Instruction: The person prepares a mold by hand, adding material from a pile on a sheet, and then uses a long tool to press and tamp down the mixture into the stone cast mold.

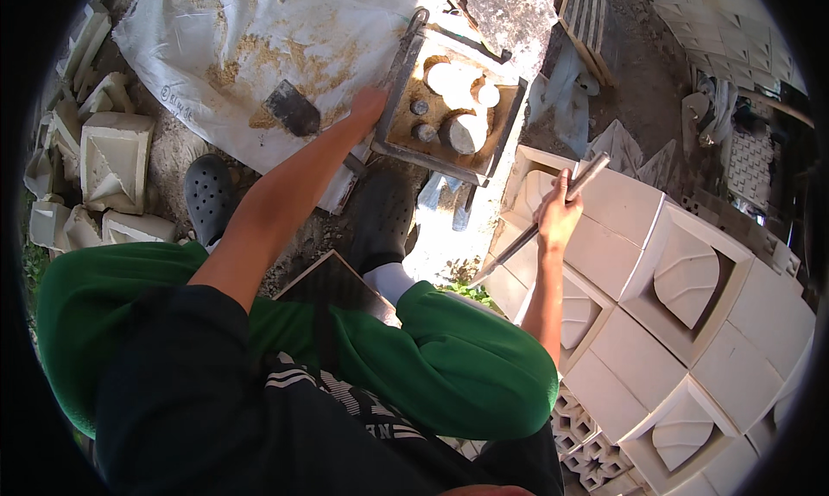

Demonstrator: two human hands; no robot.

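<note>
At left edge of tray (429,162) | left hand (370,106), grip unclear | right hand (560,206) clasping bar (523,239), apart from tray

1. Left forearm (289,189): bare, slanting from near left toward far centre.
2. Left hand (370,106): farther out than the right; finger detail unclear.
3. Right forearm (545,297): bare, at right, pointing far.
4. Right hand (560,211): fingers curled, closed grip.
</note>
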